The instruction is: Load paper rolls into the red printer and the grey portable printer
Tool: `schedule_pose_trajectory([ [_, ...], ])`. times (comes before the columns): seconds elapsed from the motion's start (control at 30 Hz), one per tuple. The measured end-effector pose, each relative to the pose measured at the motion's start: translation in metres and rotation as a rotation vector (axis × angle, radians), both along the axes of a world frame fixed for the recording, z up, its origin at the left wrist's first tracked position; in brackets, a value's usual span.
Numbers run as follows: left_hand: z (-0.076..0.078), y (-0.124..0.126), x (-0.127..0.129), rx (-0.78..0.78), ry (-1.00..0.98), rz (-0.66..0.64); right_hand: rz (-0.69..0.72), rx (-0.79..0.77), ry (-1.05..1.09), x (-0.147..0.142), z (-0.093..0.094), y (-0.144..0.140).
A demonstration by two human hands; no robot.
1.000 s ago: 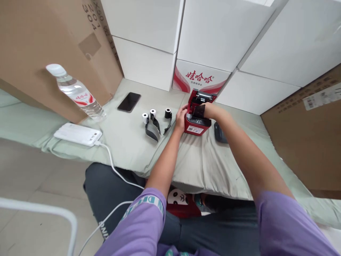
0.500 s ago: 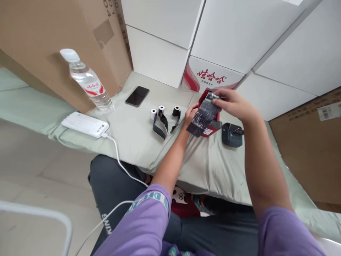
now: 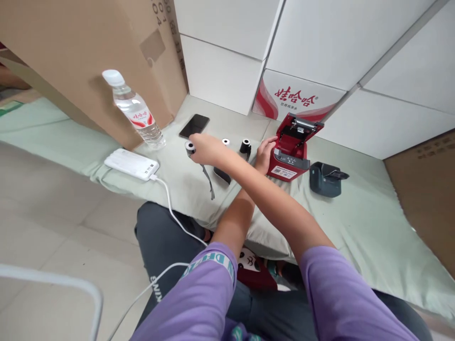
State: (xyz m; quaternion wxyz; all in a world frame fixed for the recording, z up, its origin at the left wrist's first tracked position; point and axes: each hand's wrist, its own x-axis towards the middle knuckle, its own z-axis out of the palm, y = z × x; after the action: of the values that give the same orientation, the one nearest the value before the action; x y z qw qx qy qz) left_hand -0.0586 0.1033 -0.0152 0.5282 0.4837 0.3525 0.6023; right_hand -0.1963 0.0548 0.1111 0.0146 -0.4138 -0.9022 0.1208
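Observation:
My left hand (image 3: 265, 154) grips the left side of a red label printer (image 3: 284, 171), whose lid stands raised; no roll shows in its red compartment. Crossing above my left forearm, my right hand (image 3: 207, 150) closes on a small paper roll (image 3: 190, 148), with a dark strip (image 3: 208, 180) trailing below it toward me. Two more rolls stand behind: a white-ended roll (image 3: 225, 141) and a black roll (image 3: 245, 146). My right hand and wrist hide part of the bench around them.
A phone (image 3: 194, 126), a water bottle (image 3: 138, 113) and a white power bank (image 3: 131, 164) with a cable lie to the left. A dark device (image 3: 325, 180) sits right of the printer. White boxes (image 3: 220, 71) and a cardboard box (image 3: 117, 57) stand behind.
My right hand has moved left from over the printer, taking the dark strip away from it. The printer's open compartment is now uncovered. My left hand stays on the printer; the view shifted slightly.

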Motion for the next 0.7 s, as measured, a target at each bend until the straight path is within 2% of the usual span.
schedule_pose_trajectory([
  [0.1,0.001,0.003,0.001,-0.031,-0.135,-0.006,-0.029,0.056,-0.096,-0.022,-0.029,0.006],
  [0.17,0.002,0.005,0.002,-0.040,-0.181,-0.009,-0.045,0.065,-0.140,-0.026,-0.040,0.012],
  [0.27,0.002,0.004,0.002,-0.059,-0.244,-0.008,-0.111,0.056,-0.148,-0.013,-0.038,0.026],
  [0.37,0.002,-0.001,0.001,-0.070,-0.304,-0.026,-0.227,0.100,0.044,0.017,-0.026,0.047],
  [0.43,0.003,-0.005,0.001,-0.053,-0.345,-0.041,-0.282,0.065,0.071,0.037,-0.022,0.059],
  [0.57,0.006,-0.010,-0.001,-0.047,-0.377,-0.034,-0.282,-0.098,-0.063,0.059,-0.030,0.071],
  [0.7,0.009,-0.007,-0.002,-0.094,-0.330,-0.052,-0.276,-0.177,-0.041,0.065,-0.039,0.075],
])
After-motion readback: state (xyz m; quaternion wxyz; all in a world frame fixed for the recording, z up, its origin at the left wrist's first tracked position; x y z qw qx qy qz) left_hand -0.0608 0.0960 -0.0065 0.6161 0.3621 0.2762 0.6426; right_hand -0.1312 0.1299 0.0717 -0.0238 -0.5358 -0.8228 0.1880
